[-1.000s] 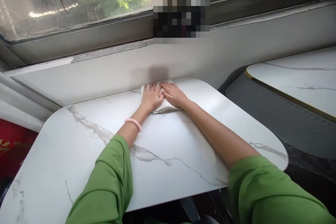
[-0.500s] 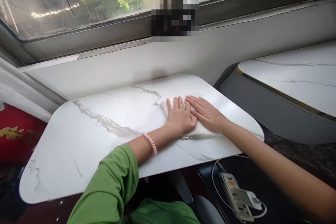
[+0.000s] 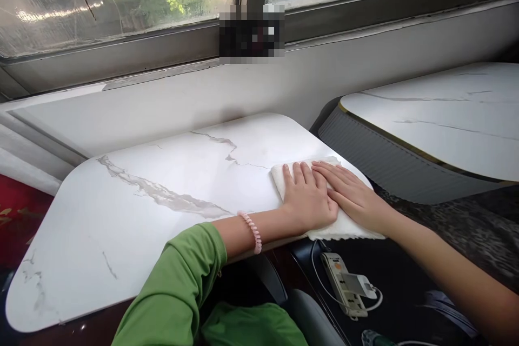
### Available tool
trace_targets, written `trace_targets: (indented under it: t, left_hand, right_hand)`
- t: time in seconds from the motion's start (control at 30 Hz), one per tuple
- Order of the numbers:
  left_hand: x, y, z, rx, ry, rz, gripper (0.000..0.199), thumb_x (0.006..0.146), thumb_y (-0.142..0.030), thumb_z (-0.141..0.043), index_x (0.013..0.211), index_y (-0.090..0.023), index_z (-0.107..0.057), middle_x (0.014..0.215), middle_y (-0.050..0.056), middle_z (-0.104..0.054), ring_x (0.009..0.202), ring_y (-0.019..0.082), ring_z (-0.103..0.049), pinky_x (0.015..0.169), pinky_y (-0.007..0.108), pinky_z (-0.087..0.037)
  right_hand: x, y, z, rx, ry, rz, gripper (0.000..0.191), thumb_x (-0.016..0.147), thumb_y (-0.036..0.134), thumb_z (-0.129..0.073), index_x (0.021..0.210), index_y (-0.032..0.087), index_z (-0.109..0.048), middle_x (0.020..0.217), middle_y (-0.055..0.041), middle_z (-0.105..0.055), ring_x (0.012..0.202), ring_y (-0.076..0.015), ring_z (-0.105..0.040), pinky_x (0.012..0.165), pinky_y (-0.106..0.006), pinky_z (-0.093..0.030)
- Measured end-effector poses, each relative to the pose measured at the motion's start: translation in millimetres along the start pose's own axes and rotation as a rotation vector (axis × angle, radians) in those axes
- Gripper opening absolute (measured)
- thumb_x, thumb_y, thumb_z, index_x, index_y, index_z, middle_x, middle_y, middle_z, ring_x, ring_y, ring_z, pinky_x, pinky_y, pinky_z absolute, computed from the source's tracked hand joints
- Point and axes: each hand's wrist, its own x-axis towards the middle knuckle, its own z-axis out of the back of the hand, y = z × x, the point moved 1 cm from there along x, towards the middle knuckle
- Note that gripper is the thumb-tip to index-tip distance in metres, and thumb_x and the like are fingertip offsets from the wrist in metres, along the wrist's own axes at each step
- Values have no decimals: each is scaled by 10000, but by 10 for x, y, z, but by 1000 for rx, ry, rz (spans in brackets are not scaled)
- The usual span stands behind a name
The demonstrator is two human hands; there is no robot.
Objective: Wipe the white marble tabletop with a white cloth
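Note:
A folded white cloth (image 3: pixel 278 175) lies at the right end of the white marbled table (image 3: pixel 170 167), its lower edge reaching past the table's front rim. My left hand (image 3: pixel 310 197) rests flat on the cloth with fingers stretched out, a pink coiled band around the wrist. Right beside it, my right hand (image 3: pixel 354 194) also presses flat on the cloth, its fingertips touching the left hand's side. Neither hand grasps the cloth; both palms face down on it.
A power strip (image 3: pixel 343 284) with a plugged-in charger and white cable sits below the table's front right. Another marbled table (image 3: pixel 458 119) stands at the right. Behind are a white wall (image 3: pixel 162 102) and windows. A red item (image 3: pixel 18 216) is at far left.
Both hands and the cloth have moved right and towards the table's front right corner. The camera view has shifted slightly right.

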Motion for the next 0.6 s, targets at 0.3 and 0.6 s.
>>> trace_targets:
  t: [0.3,0.6]
  left_hand:
    - [225,25,-39,-20,6,4,617,929,-379,-297,1422,-11,-342,1490,208,-351,1391,360,-280,1139,562,-175]
    - [961,531,-217,-81,-68,97,569,922,-324,-312,1417,-48,-359,1470,178,-388,1384,289,-303,1170,481,-123]
  right_hand:
    - [95,-188,-22,17,-19,-23,523,973,333,-252,1494,360,-210,1503,-33,-387,1366,-241,-373,1136,-492,-290]
    - [982,-634,-155,12,-3,-70,513,939,355,-234,1398,218,-417,1437,-103,-472,1338,-269,-410,1100,-504,-330]
